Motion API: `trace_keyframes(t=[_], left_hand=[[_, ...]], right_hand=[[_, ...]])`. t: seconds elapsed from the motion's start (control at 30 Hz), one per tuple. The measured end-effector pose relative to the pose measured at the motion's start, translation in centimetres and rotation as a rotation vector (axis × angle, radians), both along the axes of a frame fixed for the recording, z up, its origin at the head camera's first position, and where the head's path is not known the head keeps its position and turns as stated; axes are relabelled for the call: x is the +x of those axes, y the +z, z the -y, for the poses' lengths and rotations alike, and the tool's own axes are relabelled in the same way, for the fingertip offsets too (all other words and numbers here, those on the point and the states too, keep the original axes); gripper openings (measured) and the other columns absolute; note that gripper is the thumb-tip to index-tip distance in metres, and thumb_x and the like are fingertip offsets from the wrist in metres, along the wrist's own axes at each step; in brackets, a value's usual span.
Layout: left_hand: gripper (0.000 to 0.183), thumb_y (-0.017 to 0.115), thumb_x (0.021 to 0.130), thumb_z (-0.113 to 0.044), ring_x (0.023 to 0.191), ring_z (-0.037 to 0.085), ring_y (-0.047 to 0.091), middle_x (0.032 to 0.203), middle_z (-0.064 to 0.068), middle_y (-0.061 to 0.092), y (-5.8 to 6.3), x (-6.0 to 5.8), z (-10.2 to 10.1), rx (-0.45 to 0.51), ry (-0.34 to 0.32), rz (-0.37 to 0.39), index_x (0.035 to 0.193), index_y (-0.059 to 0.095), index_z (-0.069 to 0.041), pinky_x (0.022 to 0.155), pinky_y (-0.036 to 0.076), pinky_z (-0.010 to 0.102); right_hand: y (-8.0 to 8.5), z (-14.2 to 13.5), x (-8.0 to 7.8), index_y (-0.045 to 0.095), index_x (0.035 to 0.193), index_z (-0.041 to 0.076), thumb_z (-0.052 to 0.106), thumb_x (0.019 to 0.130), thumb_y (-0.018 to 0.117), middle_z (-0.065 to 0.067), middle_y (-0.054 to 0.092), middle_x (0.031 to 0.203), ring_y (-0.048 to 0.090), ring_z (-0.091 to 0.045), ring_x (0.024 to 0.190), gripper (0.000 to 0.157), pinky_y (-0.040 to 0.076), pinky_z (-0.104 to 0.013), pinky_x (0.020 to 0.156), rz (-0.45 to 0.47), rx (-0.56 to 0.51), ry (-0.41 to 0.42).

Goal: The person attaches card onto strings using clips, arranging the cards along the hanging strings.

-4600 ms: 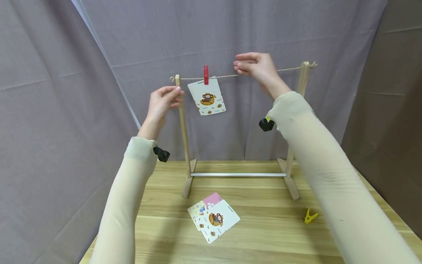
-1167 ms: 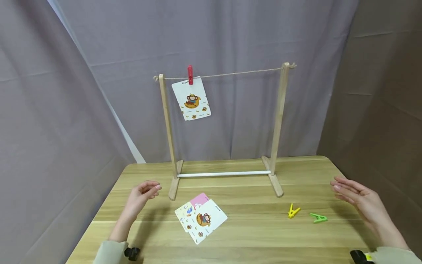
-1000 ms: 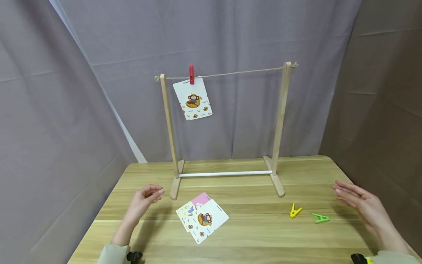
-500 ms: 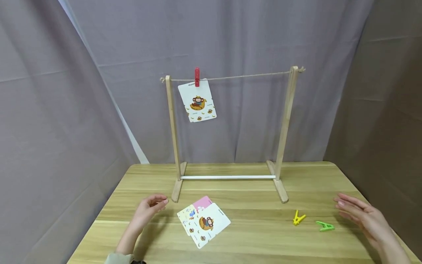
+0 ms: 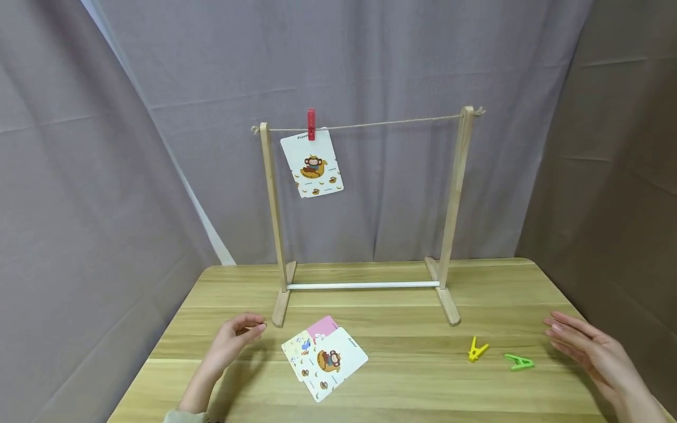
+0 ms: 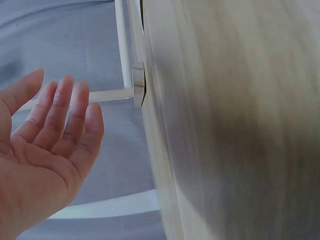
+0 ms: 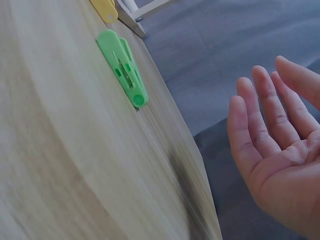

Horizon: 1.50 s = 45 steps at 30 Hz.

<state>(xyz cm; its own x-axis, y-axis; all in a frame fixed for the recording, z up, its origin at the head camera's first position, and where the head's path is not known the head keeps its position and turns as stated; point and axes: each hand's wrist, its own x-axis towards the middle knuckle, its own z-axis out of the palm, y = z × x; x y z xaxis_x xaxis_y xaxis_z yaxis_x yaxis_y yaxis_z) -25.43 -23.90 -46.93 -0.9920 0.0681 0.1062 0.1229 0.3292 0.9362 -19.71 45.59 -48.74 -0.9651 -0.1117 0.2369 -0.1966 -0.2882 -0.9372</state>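
Observation:
My left hand hovers over the table's left side with relaxed fingers and holds nothing. To its right lie overlapping cards: a white monkey card on top, a yellow card and a pink card partly covered beneath. On the right, my right hand is held above the table, its fingers loosely extended around nothing. Nearest to it is a green clothespin, with a yellow clothespin a little further left. A red clothespin fastens another monkey card to a string, where it hangs tilted.
A wooden stand rises at the back of the table, its string tied between two posts. A white rod joins the posts low down. Grey curtains enclose the back and sides.
Both hands have come down from beside the string to low over the table. The green clothespin now shows lying beside the yellow one. Over the last second the hands barely move.

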Motion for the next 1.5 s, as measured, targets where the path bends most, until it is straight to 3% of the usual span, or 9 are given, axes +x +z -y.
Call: trace_keyframes(t=[0.3,0.47,0.57,0.67,0.9,1.1,1.27,1.37,1.5], left_hand=[[0.033,0.073,0.093,-0.018,0.097,0.022,0.064,0.111,0.012,0.070,0.1,0.1,0.4,-0.092,-0.074,-0.015,0.118,0.066,0.003,0.083,0.052,0.028],[0.031,0.071,0.095,-0.016,0.105,0.024,0.062,0.114,0.014,0.069,-0.1,-0.2,0.2,-0.151,-0.147,-0.054,0.118,0.066,0.003,0.088,0.050,0.028],[0.030,0.069,0.095,-0.015,0.101,0.026,0.062,0.115,0.018,0.068,-0.2,-0.5,0.0,-0.166,-0.196,-0.059,0.119,0.065,0.004,0.084,0.052,0.029],[0.029,0.069,0.094,-0.013,0.096,0.026,0.063,0.114,0.021,0.068,-0.2,-0.9,-0.5,-0.195,-0.212,-0.048,0.118,0.065,0.004,0.079,0.053,0.029],[0.030,0.072,0.092,-0.015,0.092,0.026,0.065,0.111,0.017,0.070,0.1,-1.9,-1.9,-0.253,-0.203,-0.041,0.114,0.066,0.004,0.078,0.054,0.032],[0.032,0.073,0.091,-0.014,0.088,0.025,0.064,0.111,0.019,0.068,0.0,-2.2,-2.5,-0.264,-0.229,-0.019,0.115,0.065,0.006,0.077,0.054,0.034],[0.034,0.073,0.091,-0.016,0.088,0.023,0.063,0.111,0.018,0.067,0.1,-2.5,-3.2,-0.288,-0.236,-0.017,0.116,0.064,0.005,0.078,0.054,0.036],[0.036,0.074,0.090,-0.018,0.091,0.025,0.064,0.112,0.017,0.067,0.2,-2.7,-3.7,-0.304,-0.242,-0.022,0.117,0.064,0.004,0.079,0.054,0.037],[0.039,0.076,0.089,-0.019,0.091,0.026,0.064,0.112,0.017,0.067,0.0,-3.0,-4.3,-0.312,-0.266,-0.015,0.118,0.064,0.003,0.077,0.054,0.035]], right_hand=[[-0.2,-0.2,-0.2,0.069,0.127,0.018,-0.008,0.105,0.040,0.003,0.071,0.122,0.069,-0.012,0.107,0.045,0.056,-0.028,0.087,0.024,0.025,-0.002],[-0.3,-0.2,-0.1,0.069,0.126,0.022,-0.006,0.105,0.041,0.006,0.071,0.122,0.068,-0.009,0.107,0.045,0.055,-0.025,0.087,0.040,0.099,-0.004],[-0.6,-0.3,0.0,0.068,0.127,0.024,-0.006,0.105,0.041,0.007,0.070,0.123,0.068,-0.008,0.109,0.046,0.055,-0.023,0.087,0.036,0.131,-0.003],[-0.9,-0.3,-0.1,0.067,0.128,0.024,-0.005,0.106,0.040,0.008,0.070,0.124,0.067,-0.007,0.109,0.046,0.054,-0.021,0.087,0.031,0.167,0.007],[-1.4,-0.2,-0.5,0.066,0.131,0.009,-0.004,0.105,0.042,0.012,0.070,0.122,0.066,-0.005,0.108,0.037,0.054,-0.019,0.084,0.017,0.294,0.004],[-1.8,0.3,-0.7,0.068,0.128,0.012,-0.005,0.103,0.048,0.014,0.070,0.119,0.065,-0.001,0.106,0.036,0.055,-0.022,0.081,0.023,0.375,-0.038],[-1.8,1.0,-0.7,0.064,0.132,0.003,0.006,0.102,0.056,0.019,0.069,0.117,0.062,0.008,0.103,0.030,0.055,-0.021,0.080,0.109,0.529,-0.117],[-1.6,1.4,-0.6,0.057,0.137,-0.006,0.017,0.103,0.059,0.020,0.068,0.118,0.057,0.012,0.103,0.041,0.053,-0.019,0.081,0.174,0.658,-0.142],[-1.5,1.6,-0.7,0.049,0.142,-0.009,0.026,0.102,0.060,0.012,0.067,0.125,0.051,0.016,0.105,0.054,0.049,-0.016,0.081,0.203,0.773,-0.118]])
